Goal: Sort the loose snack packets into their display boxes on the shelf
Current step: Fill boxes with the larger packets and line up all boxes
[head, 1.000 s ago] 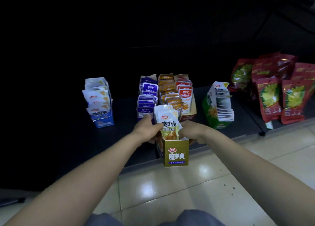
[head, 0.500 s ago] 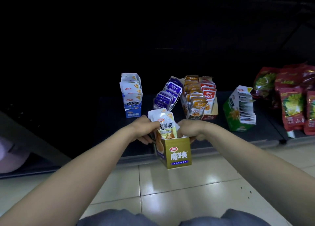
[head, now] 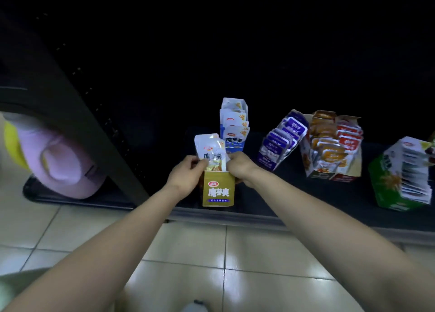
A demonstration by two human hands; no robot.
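Note:
A gold display box (head: 218,189) stands at the front edge of the dark bottom shelf (head: 306,201). White and gold snack packets (head: 210,150) stick up out of it. My left hand (head: 186,176) grips the box's left side, thumb against the packets. At the box's right rear corner, my right hand (head: 239,168) holds the box. Right behind stands a blue display box (head: 233,125) full of white packets.
To the right stand a tilted purple box (head: 280,142), an orange and red double box (head: 334,147) and a green box (head: 404,175) of packets. A black shelf upright (head: 94,121) rises at left, with a large pink bottle (head: 54,156) beyond it. Tiled floor (head: 211,264) lies below.
The view has swung left, so the shelf goods sit further right in frame. The gold box, held in both hands, now stands on the shelf edge in front of the blue box.

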